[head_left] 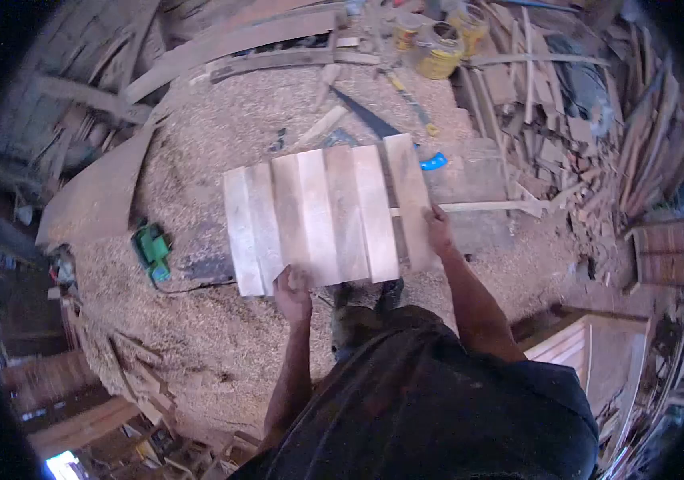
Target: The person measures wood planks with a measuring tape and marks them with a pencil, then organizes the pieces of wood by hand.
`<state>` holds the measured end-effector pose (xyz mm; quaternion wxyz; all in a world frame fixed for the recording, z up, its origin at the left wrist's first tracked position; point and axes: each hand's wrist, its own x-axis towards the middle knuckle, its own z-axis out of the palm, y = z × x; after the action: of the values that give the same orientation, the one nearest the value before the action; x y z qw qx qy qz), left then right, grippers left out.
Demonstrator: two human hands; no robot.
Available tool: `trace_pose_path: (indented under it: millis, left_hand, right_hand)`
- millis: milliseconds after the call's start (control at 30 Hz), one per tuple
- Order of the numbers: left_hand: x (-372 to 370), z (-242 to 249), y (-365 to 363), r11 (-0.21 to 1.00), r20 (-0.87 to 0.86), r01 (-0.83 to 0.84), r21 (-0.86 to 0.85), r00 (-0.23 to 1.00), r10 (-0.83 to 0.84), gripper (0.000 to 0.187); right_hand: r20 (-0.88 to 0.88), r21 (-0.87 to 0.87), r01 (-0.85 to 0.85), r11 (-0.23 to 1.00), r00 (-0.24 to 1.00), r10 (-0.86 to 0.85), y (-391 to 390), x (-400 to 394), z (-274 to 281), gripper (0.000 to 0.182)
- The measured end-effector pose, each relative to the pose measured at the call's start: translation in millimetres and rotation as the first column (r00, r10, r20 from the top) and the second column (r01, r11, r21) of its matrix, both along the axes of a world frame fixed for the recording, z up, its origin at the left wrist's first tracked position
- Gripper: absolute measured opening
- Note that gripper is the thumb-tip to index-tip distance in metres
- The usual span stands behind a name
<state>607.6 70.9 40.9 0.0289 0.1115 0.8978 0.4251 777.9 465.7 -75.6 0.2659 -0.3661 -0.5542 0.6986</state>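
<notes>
Several pale wooden boards [348, 212] lie side by side in a slanting row, their ends uneven. A single wooden board [408, 200] stands apart at the row's right end, with a narrow gap between. My right hand [440, 230] grips this board by its right edge, fingers closed round it. My left hand [294, 298] is closed at the lower ends of the boards, left of the row's middle. Whatever its fingers hold is hidden.
Shavings cover the floor. A green power tool [152, 252] with a cord lies left. Beyond the boards are a handsaw [364, 112] with a blue handle [434, 162], a hammer [326, 80] and yellow buckets [440, 56]. Scrap wood [554, 152] is piled right.
</notes>
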Motion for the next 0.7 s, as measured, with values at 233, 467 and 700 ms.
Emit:
trace_pose_path:
  millis: [233,467,700]
  left_hand:
    - [-57.9,-30.3,8.6,0.98,-0.284,-0.01,-0.2,0.958,-0.048,0.062]
    - [-130.7,-48.9,62.3,0.877,-0.086,-0.178,-0.446,0.984,0.156,0.1]
    - [-78.8,-76.6,115.5,0.779,-0.414,-0.356,-0.516,0.9,0.137,0.098]
  right_hand:
    - [0.009,0.014,-0.027,1.0,1.0,0.027,-11.5,-0.6,31.3,0.049]
    - [0.164,-0.01,0.008,1.0,0.986,-0.006,-10.1,-1.5,37.9,0.043]
    - [0.086,-0.02,0.01,1.0,0.996,-0.008,-6.1,6.1,25.6,0.042]
